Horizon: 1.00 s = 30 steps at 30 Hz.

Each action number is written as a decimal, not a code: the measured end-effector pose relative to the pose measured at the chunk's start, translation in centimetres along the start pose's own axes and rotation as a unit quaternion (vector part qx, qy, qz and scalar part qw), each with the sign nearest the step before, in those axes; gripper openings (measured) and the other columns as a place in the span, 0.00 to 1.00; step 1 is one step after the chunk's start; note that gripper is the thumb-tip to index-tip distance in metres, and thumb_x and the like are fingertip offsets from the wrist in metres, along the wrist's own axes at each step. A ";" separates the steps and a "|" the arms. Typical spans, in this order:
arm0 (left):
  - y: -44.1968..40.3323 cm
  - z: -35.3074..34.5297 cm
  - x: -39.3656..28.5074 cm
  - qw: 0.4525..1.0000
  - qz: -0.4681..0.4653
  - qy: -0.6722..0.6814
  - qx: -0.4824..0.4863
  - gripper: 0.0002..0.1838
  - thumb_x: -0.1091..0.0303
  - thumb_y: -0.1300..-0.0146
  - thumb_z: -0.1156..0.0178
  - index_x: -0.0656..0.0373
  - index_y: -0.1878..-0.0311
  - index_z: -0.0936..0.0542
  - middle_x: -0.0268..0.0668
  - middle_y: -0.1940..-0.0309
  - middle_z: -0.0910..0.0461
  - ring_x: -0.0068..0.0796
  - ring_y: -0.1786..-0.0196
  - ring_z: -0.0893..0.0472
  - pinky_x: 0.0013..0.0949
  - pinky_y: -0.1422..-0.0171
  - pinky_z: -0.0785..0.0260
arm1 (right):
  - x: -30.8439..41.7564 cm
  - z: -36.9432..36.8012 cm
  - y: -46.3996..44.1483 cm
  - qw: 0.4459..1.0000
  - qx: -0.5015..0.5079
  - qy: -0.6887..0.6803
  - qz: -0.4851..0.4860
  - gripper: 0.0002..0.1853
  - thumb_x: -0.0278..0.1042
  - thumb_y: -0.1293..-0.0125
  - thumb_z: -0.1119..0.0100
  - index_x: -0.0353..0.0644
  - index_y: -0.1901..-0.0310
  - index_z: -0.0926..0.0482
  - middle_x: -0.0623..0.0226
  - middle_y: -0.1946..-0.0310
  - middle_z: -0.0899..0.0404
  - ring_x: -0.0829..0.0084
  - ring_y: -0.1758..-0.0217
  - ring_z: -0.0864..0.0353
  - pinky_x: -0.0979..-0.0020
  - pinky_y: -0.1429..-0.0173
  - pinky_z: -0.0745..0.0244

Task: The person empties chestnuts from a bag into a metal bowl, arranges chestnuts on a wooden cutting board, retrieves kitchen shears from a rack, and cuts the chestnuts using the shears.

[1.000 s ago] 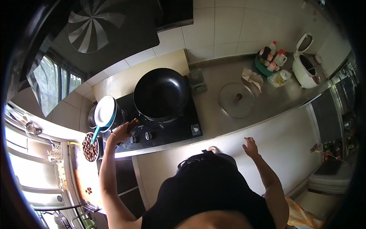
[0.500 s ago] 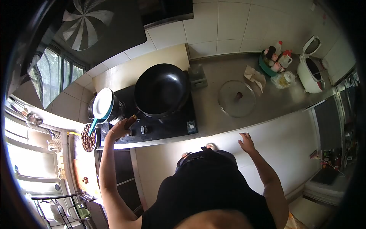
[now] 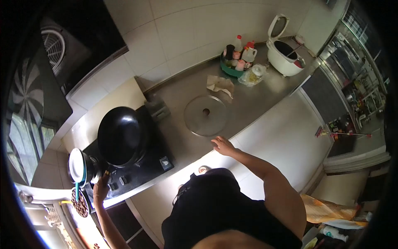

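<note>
A black wok [image 3: 122,135] stands on the stove [image 3: 153,159], its brown handle pointing toward my body. My left hand [image 3: 100,189] is closed round that handle. Over the counter's front edge hovers my right hand [image 3: 224,146], fingers apart and nothing in them. Just beyond its fingertips, a round glass lid [image 3: 215,120] with a dark knob lies on the steel counter, apart from the hand.
Left of the wok, a white pan [image 3: 77,165] with a blue handle rests on a pot, beside a bowl of brown round pieces [image 3: 79,203]. Farther right are crumpled paper [image 3: 220,86], a green basin [image 3: 230,72] of bottles, and an open rice cooker [image 3: 282,60].
The view has swung to the right. My right hand has come up from beyond the counter's edge to near the glass lid. My left hand stays at the wok handle.
</note>
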<state>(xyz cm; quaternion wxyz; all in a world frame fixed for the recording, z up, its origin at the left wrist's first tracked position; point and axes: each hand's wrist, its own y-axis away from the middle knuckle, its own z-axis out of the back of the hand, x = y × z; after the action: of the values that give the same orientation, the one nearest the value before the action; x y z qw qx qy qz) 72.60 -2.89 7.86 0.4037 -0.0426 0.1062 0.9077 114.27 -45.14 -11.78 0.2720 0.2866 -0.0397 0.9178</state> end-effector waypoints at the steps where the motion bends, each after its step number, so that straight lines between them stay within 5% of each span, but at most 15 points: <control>1: 0.2 0.3 -0.4 1.000 0.006 0.007 0.002 0.14 0.69 0.52 0.50 0.58 0.60 0.30 0.55 0.70 0.26 0.55 0.64 0.27 0.49 0.65 0.37 | 0.3 -0.1 -0.8 1.000 -0.008 -0.004 0.003 0.21 0.35 0.46 0.46 0.41 0.50 0.33 0.58 0.51 0.35 0.59 0.46 0.36 0.65 0.43 0.39; 4: 0.8 1.7 -2.6 0.995 0.095 -0.018 0.017 0.21 0.68 0.60 0.39 0.60 0.60 0.31 0.52 0.69 0.25 0.55 0.63 0.26 0.46 0.64 0.35 | 0.2 -0.4 -3.2 0.999 -0.031 -0.017 0.007 0.20 0.36 0.46 0.46 0.42 0.51 0.32 0.58 0.54 0.34 0.59 0.48 0.34 0.64 0.45 0.37; 6: 1.3 1.1 -0.5 0.996 0.080 0.040 0.003 0.36 0.62 0.69 0.28 0.58 0.53 0.32 0.49 0.59 0.26 0.50 0.55 0.28 0.44 0.54 0.35 | 0.3 -1.1 -4.5 0.999 -0.042 -0.028 0.005 0.20 0.37 0.46 0.46 0.43 0.51 0.32 0.57 0.56 0.33 0.59 0.50 0.33 0.63 0.47 0.36; 8: 2.9 2.7 -3.3 0.992 0.035 -0.077 -0.094 0.38 0.63 0.67 0.30 0.63 0.49 0.34 0.53 0.51 0.33 0.52 0.49 0.33 0.46 0.47 0.41 | 1.3 -1.6 -4.7 0.997 -0.065 -0.035 -0.007 0.20 0.38 0.46 0.46 0.43 0.51 0.32 0.56 0.59 0.32 0.59 0.52 0.31 0.62 0.50 0.34; 9: 3.6 3.5 -4.8 0.985 -0.018 -0.048 -0.164 0.36 0.64 0.64 0.32 0.63 0.48 0.34 0.54 0.51 0.34 0.54 0.51 0.33 0.46 0.47 0.40 | 2.4 -1.8 -4.4 0.993 -0.037 -0.090 -0.070 0.20 0.37 0.47 0.45 0.43 0.52 0.31 0.55 0.59 0.31 0.58 0.54 0.30 0.61 0.52 0.33; 10: 4.2 4.7 -7.9 0.986 0.043 0.018 -0.162 0.33 0.67 0.60 0.35 0.64 0.48 0.34 0.51 0.53 0.32 0.48 0.52 0.31 0.41 0.47 0.38 | 1.9 -3.9 -4.2 0.989 -0.119 -0.092 0.001 0.20 0.37 0.47 0.45 0.44 0.52 0.32 0.55 0.60 0.31 0.58 0.58 0.28 0.60 0.55 0.32; 12: 4.3 1.1 -8.7 0.954 -0.097 0.210 -0.192 0.20 0.75 0.54 0.41 0.65 0.55 0.30 0.44 0.62 0.27 0.35 0.60 0.26 0.31 0.57 0.34 | 3.9 -4.8 -2.7 0.992 -0.097 -0.053 -0.060 0.20 0.33 0.47 0.46 0.46 0.50 0.33 0.54 0.58 0.32 0.56 0.59 0.27 0.60 0.58 0.31; 16: 4.5 -3.0 -23.9 0.887 -0.098 0.435 0.121 0.08 0.72 0.44 0.46 0.66 0.63 0.26 0.40 0.63 0.26 0.31 0.61 0.25 0.30 0.58 0.32 | 6.0 -6.4 1.4 0.969 -0.142 -0.105 -0.170 0.22 0.27 0.48 0.48 0.49 0.49 0.34 0.51 0.55 0.36 0.54 0.62 0.27 0.61 0.62 0.28; 18: 2.5 -8.4 -28.5 0.866 -0.336 0.326 0.174 0.11 0.68 0.39 0.54 0.66 0.67 0.28 0.46 0.60 0.30 0.39 0.58 0.28 0.33 0.52 0.38 | 5.7 -6.4 5.6 0.949 -0.155 -0.138 -0.236 0.25 0.32 0.49 0.45 0.50 0.47 0.36 0.43 0.48 0.43 0.50 0.62 0.26 0.59 0.61 0.27; 20: 2.2 -10.8 -34.1 0.797 -0.319 0.400 0.320 0.12 0.69 0.39 0.57 0.68 0.71 0.30 0.48 0.60 0.31 0.41 0.55 0.31 0.35 0.50 0.41 | 5.2 -3.4 10.4 0.939 -0.095 -0.091 -0.318 0.33 0.35 0.53 0.40 0.52 0.42 0.40 0.37 0.39 0.59 0.54 0.58 0.24 0.57 0.53 0.29; 22: 1.4 -12.2 -38.7 0.724 -0.508 0.371 0.282 0.08 0.74 0.43 0.57 0.66 0.73 0.31 0.49 0.59 0.31 0.44 0.54 0.33 0.38 0.48 0.43 | 0.7 -4.7 15.5 0.899 -0.115 0.005 -0.424 0.38 0.45 0.53 0.40 0.51 0.39 0.44 0.34 0.38 0.68 0.45 0.50 0.30 0.47 0.44 0.40; 24: 1.3 -13.0 -43.9 0.686 -0.604 0.318 0.254 0.09 0.82 0.55 0.57 0.62 0.70 0.30 0.52 0.52 0.34 0.52 0.43 0.41 0.45 0.38 0.50 | -2.9 -5.1 21.5 0.859 -0.069 0.064 -0.504 0.40 0.55 0.51 0.45 0.49 0.38 0.47 0.35 0.38 0.68 0.38 0.42 0.42 0.35 0.43 0.53; 26: 2.3 -13.6 -49.4 0.688 -0.622 0.302 0.223 0.17 0.83 0.62 0.58 0.62 0.65 0.29 0.55 0.46 0.40 0.57 0.37 0.50 0.48 0.35 0.56 | -5.7 -5.1 27.3 0.817 -0.123 -0.036 -0.562 0.41 0.52 0.52 0.41 0.52 0.37 0.48 0.40 0.36 0.66 0.41 0.34 0.62 0.32 0.43 0.60; 30: 4.4 -16.5 -61.0 0.634 -0.667 0.270 0.283 0.29 0.78 0.59 0.50 0.59 0.47 0.34 0.56 0.39 0.49 0.59 0.35 0.55 0.51 0.34 0.60 | -12.5 -8.8 38.0 0.738 -0.034 -0.229 -0.634 0.38 0.59 0.49 0.47 0.56 0.38 0.46 0.57 0.36 0.54 0.43 0.34 0.61 0.34 0.42 0.58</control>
<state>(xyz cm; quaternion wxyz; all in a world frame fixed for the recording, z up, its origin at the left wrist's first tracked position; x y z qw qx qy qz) 110.09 -53.64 2.42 0.8450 -0.2285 0.4044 0.2648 98.53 -81.35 -22.80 0.7835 0.4374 0.0595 0.4374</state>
